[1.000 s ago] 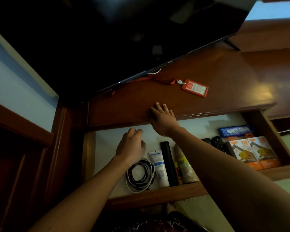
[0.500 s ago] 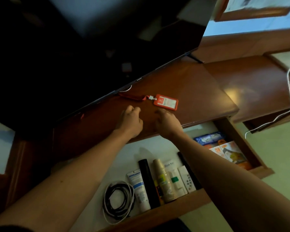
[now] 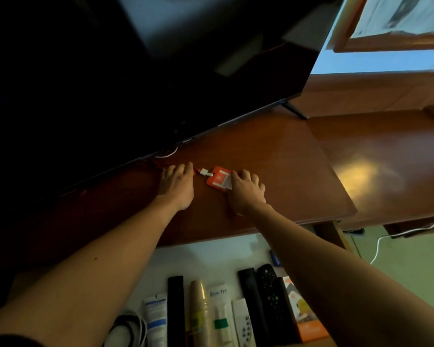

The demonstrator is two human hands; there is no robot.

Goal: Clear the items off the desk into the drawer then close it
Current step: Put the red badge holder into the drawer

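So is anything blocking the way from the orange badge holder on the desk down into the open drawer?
Nothing visible blocks it. The badge holder lies on the desk under both hands; the drawer below is open, with bare floor behind its row of items.

red badge holder (image 3: 217, 179) | flat on desk (image 3: 273, 171) | drawer (image 3: 211, 251) open, items inside

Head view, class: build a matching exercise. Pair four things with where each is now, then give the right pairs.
Things
1. orange badge holder
2. left hand
3. black remote
4. television

Places
A. lying in the open drawer
B. standing at the back of the desk
C. on the red lanyard
D. under the right hand's fingertips

Pairs: 1-D, 2-C, 3-A, 4-B
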